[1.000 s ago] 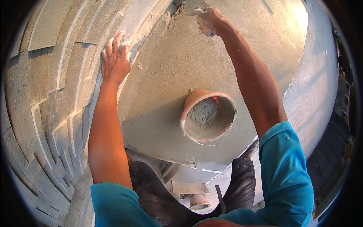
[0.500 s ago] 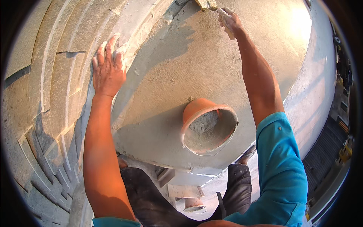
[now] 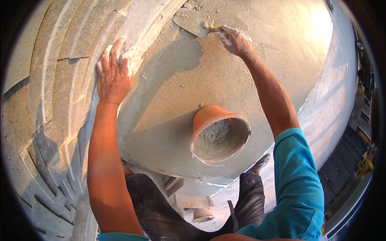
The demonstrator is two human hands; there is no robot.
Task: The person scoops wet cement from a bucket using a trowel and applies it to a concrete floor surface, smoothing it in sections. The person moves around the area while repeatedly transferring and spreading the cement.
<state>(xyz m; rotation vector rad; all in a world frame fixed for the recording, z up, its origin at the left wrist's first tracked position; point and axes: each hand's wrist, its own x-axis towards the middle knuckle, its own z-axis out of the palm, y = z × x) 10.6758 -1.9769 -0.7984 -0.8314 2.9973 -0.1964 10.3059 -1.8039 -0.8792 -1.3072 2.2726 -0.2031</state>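
My right hand (image 3: 236,41) grips the handle of a trowel (image 3: 193,22) at the top of the view. The trowel's mortar-coated blade lies against the rough cement surface (image 3: 225,76), close to the stone-clad wall (image 3: 60,80). My left hand (image 3: 115,74) rests with spread fingers on the pale ledge at the wall's edge; white residue coats its fingertips. Between my arms, an orange bucket (image 3: 210,114) sits tilted on the cement. Grey wet mortar (image 3: 217,130) partly fills it, and a thin wire handle hangs at its rim.
Below the cement slab's near edge are a wooden board (image 3: 195,201) and a second orange bucket (image 3: 203,215). My legs straddle that area. At the far right, a dark ribbed panel (image 3: 341,164) stands beyond a pale sloping surface (image 3: 331,104).
My right hand has drawn the trowel left and slightly down, toward the wall, so its whole blade now shows. The left hand has stayed on the ledge.
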